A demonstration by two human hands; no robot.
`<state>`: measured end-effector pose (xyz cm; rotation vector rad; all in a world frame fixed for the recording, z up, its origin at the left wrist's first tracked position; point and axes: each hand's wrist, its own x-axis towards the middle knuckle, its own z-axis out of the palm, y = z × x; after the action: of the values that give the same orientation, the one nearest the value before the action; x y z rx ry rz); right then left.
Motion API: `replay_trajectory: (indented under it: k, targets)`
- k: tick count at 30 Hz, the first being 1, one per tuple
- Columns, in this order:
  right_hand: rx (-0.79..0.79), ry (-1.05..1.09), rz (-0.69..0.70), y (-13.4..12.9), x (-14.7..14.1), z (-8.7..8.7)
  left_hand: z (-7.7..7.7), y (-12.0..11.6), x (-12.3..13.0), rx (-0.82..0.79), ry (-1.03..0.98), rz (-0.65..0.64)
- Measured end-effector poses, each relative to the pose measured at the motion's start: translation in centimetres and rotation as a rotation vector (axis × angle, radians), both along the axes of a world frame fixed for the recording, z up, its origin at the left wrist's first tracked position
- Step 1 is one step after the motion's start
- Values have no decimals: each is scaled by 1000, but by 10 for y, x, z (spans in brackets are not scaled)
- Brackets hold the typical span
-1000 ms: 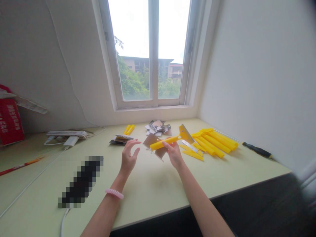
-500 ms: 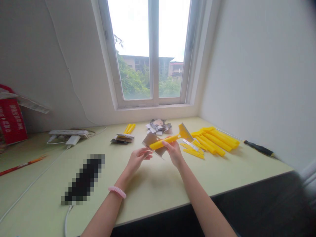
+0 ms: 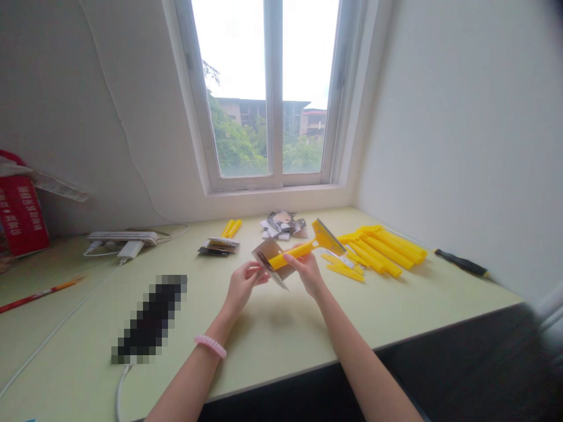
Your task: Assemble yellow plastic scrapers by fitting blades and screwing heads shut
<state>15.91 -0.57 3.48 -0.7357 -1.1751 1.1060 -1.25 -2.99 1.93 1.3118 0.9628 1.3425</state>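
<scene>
Left of centre, above the pale table (image 3: 281,351), the left hand (image 3: 241,285) has its fingers drawn narrow and appears to pinch the near edge of a brown card (image 3: 268,247); the fingertips are partly hidden. A light hold at the edge would seem best here, letting the card bend along its fold without buckling. The card is raised and tilted behind the handle of a yellow scraper (image 3: 307,248), its plain brown face showing, with a darker strip along the folded side. The scraper slants upward from the butt of its handle, at left, to a broad flared head, at right, bordered by a pale strip; the plastic looks smooth and evenly bright. Below the handle, the right hand (image 3: 308,273) holds scraper and card together, thumb against the handle, the other fingers mostly out of sight. Steadiness in this grip probably matters most: handle snug to the card, bordered end turned away from the wrists. Farther right, beyond the head, several yellow handles (image 3: 378,252) lie in a group on the table.
</scene>
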Motion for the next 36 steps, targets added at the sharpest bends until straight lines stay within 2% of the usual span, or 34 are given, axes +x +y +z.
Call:
replay_trajectory:
  k: [5, 10, 19, 23, 27, 31, 34, 36]
  targets:
    - [-2, -54, -20, -3, -3, 3, -3, -1, -1, 73, 73, 55]
    - [-7, -86, 33, -2, -3, 1, -6, 3, -1, 104, 82, 78]
    - [-34, -136, 203, -7, -4, 1, 0, 0, 7, 47, 69, -91]
    - [-122, -190, 357, -11, -6, 0, -2, 0, 7, 21, 92, -162]
    - [-178, -177, 412, -13, -8, 2, -5, 1, 5, 0, 183, -132]
    - [-175, -90, 332, -8, -5, 3, -5, 2, 4, 32, 166, -113]
    - [-172, -73, 253, -5, 0, 2, -4, 4, 3, 61, 161, -22]
    - [-171, -139, 280, -5, 4, 2, -5, 5, 2, 74, 155, 56]
